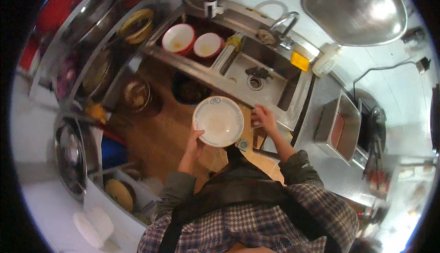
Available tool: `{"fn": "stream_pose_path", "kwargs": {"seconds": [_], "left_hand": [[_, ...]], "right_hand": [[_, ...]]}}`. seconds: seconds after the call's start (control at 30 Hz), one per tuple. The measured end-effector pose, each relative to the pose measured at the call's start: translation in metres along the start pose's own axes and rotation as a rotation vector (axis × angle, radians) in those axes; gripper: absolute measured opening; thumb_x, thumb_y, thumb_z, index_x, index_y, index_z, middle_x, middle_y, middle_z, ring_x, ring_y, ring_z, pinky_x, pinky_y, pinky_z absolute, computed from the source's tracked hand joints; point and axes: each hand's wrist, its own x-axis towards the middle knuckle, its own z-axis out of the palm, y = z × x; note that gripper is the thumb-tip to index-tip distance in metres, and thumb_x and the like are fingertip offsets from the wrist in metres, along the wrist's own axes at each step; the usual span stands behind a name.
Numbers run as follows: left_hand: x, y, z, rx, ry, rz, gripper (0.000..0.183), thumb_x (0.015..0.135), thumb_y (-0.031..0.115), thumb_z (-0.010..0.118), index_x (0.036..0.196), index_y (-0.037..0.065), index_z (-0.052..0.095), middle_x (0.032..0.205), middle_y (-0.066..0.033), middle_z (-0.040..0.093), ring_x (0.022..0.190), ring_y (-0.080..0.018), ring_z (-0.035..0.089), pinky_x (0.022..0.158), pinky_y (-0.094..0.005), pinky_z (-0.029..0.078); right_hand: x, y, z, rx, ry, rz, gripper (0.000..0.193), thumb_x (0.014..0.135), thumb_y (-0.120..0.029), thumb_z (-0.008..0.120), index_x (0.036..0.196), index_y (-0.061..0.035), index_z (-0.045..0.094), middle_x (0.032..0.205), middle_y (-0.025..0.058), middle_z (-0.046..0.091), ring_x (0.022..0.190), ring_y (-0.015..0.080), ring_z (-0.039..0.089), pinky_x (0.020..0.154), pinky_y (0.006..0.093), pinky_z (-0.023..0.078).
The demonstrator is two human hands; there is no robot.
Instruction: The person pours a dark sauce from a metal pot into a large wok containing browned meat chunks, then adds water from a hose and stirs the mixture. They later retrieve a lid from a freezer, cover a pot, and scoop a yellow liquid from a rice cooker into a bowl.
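Note:
In my left hand (196, 144) is a white bowl (218, 121) with a grey patterned rim and a red mark. My thumb lies over its near left rim, while the other fingers are hidden underneath. The bowl's inside faces up, held in front of my apron and short of the sink. To the right of the bowl, apart from it, my right hand (263, 118) hovers by the sink's front edge. Its fingers are loosely bent and a little apart, with nothing visible in them.
Beyond the bowl is a steel sink (237, 76) with a faucet (288, 24) and dark scraps near the drain. Two red-and-white basins (178, 38) sit in the left compartment. A steel pan (338, 129) rests on the right counter. Shelving (85, 65) stands at left.

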Motion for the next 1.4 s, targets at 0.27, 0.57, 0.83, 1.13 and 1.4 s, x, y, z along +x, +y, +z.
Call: {"fn": "stream_pose_path", "kwargs": {"seconds": [0.27, 0.57, 0.83, 1.13, 1.4], "left_hand": [[0.198, 0.025, 0.114, 0.505, -0.318, 0.474, 0.073, 0.076, 0.002, 0.053, 0.145, 0.010, 0.033, 0.141, -0.0120, 0.043, 0.131, -0.0291, 0.042, 0.108, -0.0432, 0.038], [0.259, 0.058, 0.201, 0.041, -0.233, 0.148, 0.073, 0.073, 0.002, 0.055, 0.143, 0.008, 0.036, 0.137, -0.0115, 0.046, 0.127, -0.0297, 0.045, 0.104, -0.0427, 0.042], [0.299, 0.041, 0.233, -0.032, -0.166, -0.110, 0.065, 0.091, 0.039, 0.062, 0.141, 0.007, 0.037, 0.142, -0.0150, 0.043, 0.126, -0.0345, 0.047, 0.099, -0.0522, 0.047], [0.291, 0.043, 0.252, 0.764, -0.054, 0.286, 0.076, 0.086, 0.027, 0.073, 0.148, 0.013, 0.030, 0.132, -0.0159, 0.049, 0.126, -0.0312, 0.044, 0.085, -0.0452, 0.053], [0.292, 0.094, 0.218, 0.773, -0.013, 0.361, 0.082, 0.083, 0.019, 0.075, 0.150, 0.013, 0.027, 0.128, -0.0128, 0.050, 0.111, -0.0273, 0.055, 0.084, -0.0419, 0.050]], "right_hand": [[0.223, -0.133, -0.151, -0.731, 0.808, -0.512, 0.036, 0.097, -0.026, 0.053, 0.125, -0.0040, 0.057, 0.106, 0.0211, 0.065, 0.101, 0.0428, 0.060, 0.087, 0.0499, 0.047], [0.326, -0.172, -0.208, -1.037, 0.638, -0.306, 0.029, 0.099, -0.026, 0.042, 0.100, -0.0040, 0.061, 0.100, 0.0230, 0.066, 0.098, 0.0434, 0.061, 0.081, 0.0540, 0.048], [0.316, -0.151, -0.222, -1.002, 0.587, -0.392, 0.032, 0.098, -0.027, 0.043, 0.106, -0.0016, 0.060, 0.104, 0.0231, 0.065, 0.100, 0.0417, 0.061, 0.086, 0.0523, 0.047], [0.316, -0.155, -0.205, -1.165, 0.685, -0.321, 0.016, 0.085, -0.013, 0.056, 0.088, -0.0083, 0.071, 0.096, 0.0147, 0.067, 0.090, 0.0360, 0.066, 0.078, 0.0483, 0.054], [0.312, -0.156, -0.210, -1.208, 0.666, -0.312, 0.018, 0.084, -0.015, 0.056, 0.095, -0.0108, 0.070, 0.098, 0.0124, 0.067, 0.095, 0.0329, 0.064, 0.079, 0.0449, 0.052]]}}
